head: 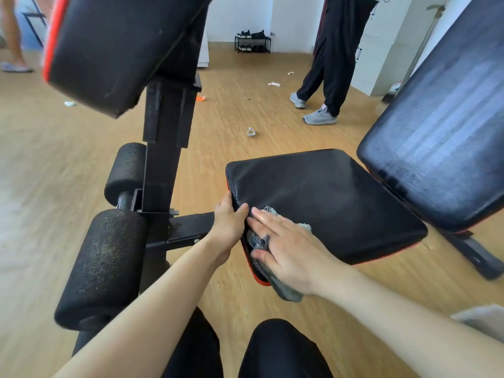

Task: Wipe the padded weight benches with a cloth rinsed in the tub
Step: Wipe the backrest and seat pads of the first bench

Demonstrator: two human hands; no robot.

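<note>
Your left hand [227, 227] grips the edge of the seat pad [327, 203], your right hand [286, 249], fingers spread, presses the cloth [257, 240] on its near corner; the backrest [441, 137] beyond it looks wet-streaked, seat probably part-wiped.

The right hand [283, 246] lay flat on a grey cloth [286, 291] at the near left corner of the bench's black seat pad [327, 203]. The left hand [229, 222] gripped that pad's left edge, thumb on top. A tilted backrest [441, 132] rose at right, foam rollers [103, 263] left.
</note>
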